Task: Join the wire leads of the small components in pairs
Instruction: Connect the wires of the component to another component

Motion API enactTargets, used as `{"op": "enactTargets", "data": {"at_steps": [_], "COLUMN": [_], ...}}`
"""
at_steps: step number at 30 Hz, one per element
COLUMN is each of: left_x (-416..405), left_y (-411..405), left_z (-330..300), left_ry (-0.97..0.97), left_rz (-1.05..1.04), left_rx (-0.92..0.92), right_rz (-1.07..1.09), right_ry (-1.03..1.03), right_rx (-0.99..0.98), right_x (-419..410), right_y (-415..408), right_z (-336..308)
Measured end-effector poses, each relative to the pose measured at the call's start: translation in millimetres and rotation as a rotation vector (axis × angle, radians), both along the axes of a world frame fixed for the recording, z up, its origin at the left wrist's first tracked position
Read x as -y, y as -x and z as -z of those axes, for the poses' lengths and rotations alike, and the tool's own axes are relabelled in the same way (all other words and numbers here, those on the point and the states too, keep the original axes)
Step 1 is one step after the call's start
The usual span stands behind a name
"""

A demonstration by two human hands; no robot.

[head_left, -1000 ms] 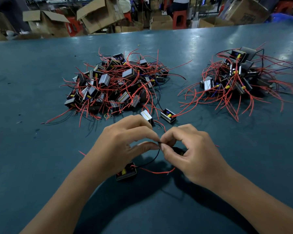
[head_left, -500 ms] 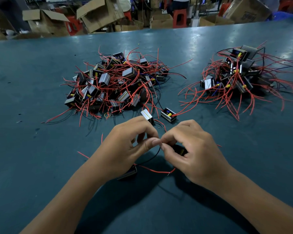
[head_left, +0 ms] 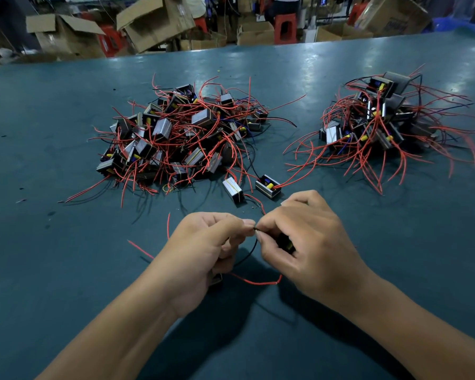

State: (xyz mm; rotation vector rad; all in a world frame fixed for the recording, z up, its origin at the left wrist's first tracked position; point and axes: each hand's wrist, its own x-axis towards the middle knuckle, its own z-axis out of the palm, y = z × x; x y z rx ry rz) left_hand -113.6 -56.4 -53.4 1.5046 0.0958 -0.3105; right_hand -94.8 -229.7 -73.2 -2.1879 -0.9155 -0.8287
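A thin black lead (head_left: 248,252) sits pinched at its upper end between the fingertips of both hands, low at the middle of the bench (head_left: 52,256). The left hand (head_left: 203,259) closes its grip on that end with thumb and forefinger, the remaining fingers curled underneath. The right hand (head_left: 310,242) meets it fingertip to fingertip, its grip also closed on the wire end, and a small dark component with a yellow spot (head_left: 285,244) shows inside its curled fingers. From the pinch the black lead curves down and to the left, toward the left palm. Under the left hand the corner of a second small component (head_left: 215,281) peeks out, mostly hidden. A red lead (head_left: 258,283) lies on the bench below the hands, running between them. Another red lead (head_left: 141,249) lies just left of the left hand.

Just beyond the hands two loose components rest on the bench: a silver-faced one (head_left: 233,189) and, beside it to the right, a black one with a yellow part (head_left: 268,186). Farther back on the left lies a large pile of components (head_left: 176,138) tangled in red and black wires. Well apart on the right lies a smaller pile (head_left: 381,122). Past the far edge of the bench stand open cardboard boxes (head_left: 154,23) and red stools (head_left: 285,28).
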Motion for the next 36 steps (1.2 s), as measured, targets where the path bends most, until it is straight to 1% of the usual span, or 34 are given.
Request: {"op": "enactTargets", "data": {"at_steps": [4,6,9,12,16,19,23,24,27,32,36], "left_x": [-0.7,-5.0,-15.8,-25.7,-25.9,-24.4,-23.6,-23.6,-21.6,-8.2,-4.7], "left_y": [-0.5,-2.2,-5.3,-5.9,-9.4,-10.3,-9.7,-8.5,-4.5,-1.3,-3.3], "left_z": [-0.9,-1.1,-3.2,-5.9,-5.8,-4.4,-6.1,-7.3,-8.5,-5.6,-2.9], "left_ry": [-0.031,-0.154,-0.360,-0.541,-0.726,-0.793,-0.819,-0.777,-0.569,-0.552,-0.398], "left_rz": [0.019,0.027,0.030,0.056,0.102,0.075,0.051,0.040,0.012,0.017,-0.011], "left_rx": [0.058,0.189,0.457,0.688,0.916,1.013,1.012,0.971,0.771,0.678,0.527], "right_rz": [-0.011,-0.020,-0.022,-0.024,-0.034,-0.042,-0.041,-0.038,-0.031,-0.020,-0.027], "right_ry": [-0.006,-0.026,-0.066,-0.086,-0.091,-0.098,-0.099,-0.098,-0.100,-0.083,-0.067], "right_rx": [-0.017,-0.055,-0.119,-0.145,-0.153,-0.155,-0.140,-0.134,-0.136,-0.127,-0.104], "right_x": [-0.2,0.9,2.5,2.3,3.4,4.4,4.5,4.5,3.9,3.0,3.6], "right_y": [-0.9,-0.6,1.5,3.3,2.9,3.4,2.9,2.8,2.9,2.6,2.0], "right_z": [-0.2,-1.5,-4.2,-6.6,-7.3,-7.4,-7.2,-7.1,-6.7,-5.8,-4.0]}}
